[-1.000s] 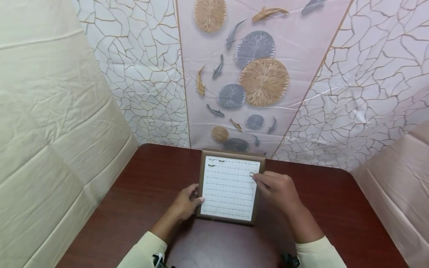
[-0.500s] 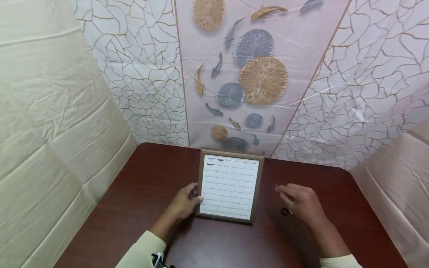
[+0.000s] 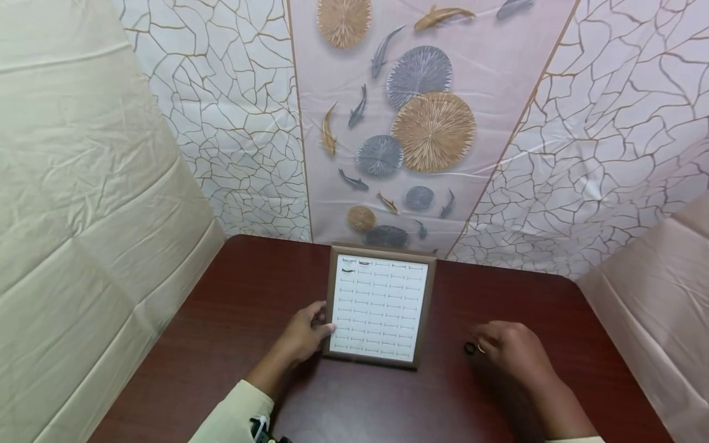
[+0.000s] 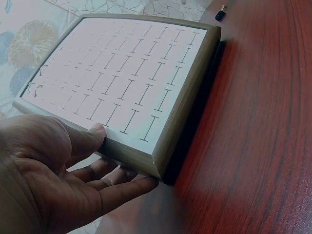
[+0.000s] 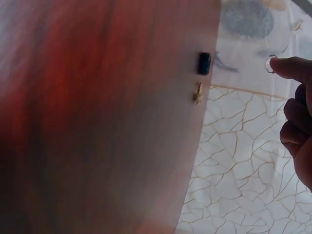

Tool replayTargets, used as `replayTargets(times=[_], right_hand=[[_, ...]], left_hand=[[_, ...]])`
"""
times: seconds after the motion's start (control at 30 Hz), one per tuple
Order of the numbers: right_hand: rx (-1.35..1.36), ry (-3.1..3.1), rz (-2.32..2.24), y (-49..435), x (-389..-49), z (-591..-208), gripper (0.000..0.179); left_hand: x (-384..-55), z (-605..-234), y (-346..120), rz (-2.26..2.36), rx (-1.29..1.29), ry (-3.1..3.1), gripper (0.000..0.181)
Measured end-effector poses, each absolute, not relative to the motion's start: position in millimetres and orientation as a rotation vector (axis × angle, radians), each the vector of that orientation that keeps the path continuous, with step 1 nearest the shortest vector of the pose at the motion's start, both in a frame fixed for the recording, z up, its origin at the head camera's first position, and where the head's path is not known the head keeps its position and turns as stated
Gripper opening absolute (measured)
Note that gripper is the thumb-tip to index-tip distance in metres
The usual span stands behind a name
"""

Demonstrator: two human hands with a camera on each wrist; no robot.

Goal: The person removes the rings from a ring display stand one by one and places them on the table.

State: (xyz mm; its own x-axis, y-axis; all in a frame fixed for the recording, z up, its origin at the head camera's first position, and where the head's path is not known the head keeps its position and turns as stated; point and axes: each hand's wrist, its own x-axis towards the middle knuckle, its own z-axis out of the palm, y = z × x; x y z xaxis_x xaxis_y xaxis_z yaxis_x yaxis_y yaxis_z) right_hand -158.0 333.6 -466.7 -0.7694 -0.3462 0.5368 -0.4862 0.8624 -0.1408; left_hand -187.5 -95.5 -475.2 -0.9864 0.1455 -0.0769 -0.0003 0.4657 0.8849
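Observation:
My left hand [image 3: 303,335] grips the left edge of a brown-framed white board [image 3: 378,314], thumb on its front and fingers behind. In the left wrist view, the board [image 4: 126,66] stands tilted, its face printed or cut with rows of short dark lines. Three small curved pieces, apparently rings, sit at its upper left. Right of the board my right hand [image 3: 515,351] hovers over the table. A thin silvery ring [image 5: 269,64] is pinched at its fingertips. Close by on the table lie a black ring [image 3: 469,348] and a gold ring [image 3: 481,349], the latter partly behind the fingers.
The dark red wooden table [image 3: 221,320] carries the board near its back edge. Patterned cloth [image 3: 382,123] hangs behind, and cream cloth [image 3: 100,215] hangs at the left side. Another cloth panel [image 3: 664,295] borders the right.
My right hand has moved right and toward me, away from the board, still pinching the ring. The black and gold rings have come into sight. My left hand has kept its hold on the board.

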Motion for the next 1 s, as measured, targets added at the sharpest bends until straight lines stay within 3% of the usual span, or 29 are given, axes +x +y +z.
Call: replayTargets(times=[0.5,1.0], right_hand=[[0.370,-3.041,0.460,348.8,-155.3,-469.2,0.011],[0.384,-3.138,0.459,359.1,-160.7,-478.0,0.021]], left_hand=[[-188.1,-476.1,-95.5,1.562,0.143,2.580,0.059],[-186.4,-473.3,-94.1,1.584,0.133,2.564,0.058]])
